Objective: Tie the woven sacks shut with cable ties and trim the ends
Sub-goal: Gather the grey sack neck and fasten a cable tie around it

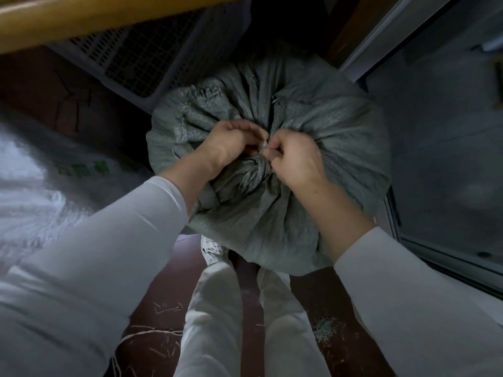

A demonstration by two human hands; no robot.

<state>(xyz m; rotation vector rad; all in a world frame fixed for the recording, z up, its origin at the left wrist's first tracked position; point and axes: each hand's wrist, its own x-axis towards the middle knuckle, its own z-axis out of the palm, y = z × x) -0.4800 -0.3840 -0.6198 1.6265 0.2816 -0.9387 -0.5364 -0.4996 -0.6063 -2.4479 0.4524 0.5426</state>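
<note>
A full grey-green woven sack stands on the floor in front of my legs, its mouth gathered into a bunch at the top centre. My left hand grips the gathered neck from the left, fingers curled. My right hand pinches a thin pale cable tie at the neck from the right. Both hands nearly touch over the bunch. Most of the tie is hidden by the fingers and the folds.
A white woven sack with green print lies at the left. A perforated grey crate stands behind, under a yellow wooden rail. A glass door frame runs along the right. Loose fibres and strings litter the dark red floor.
</note>
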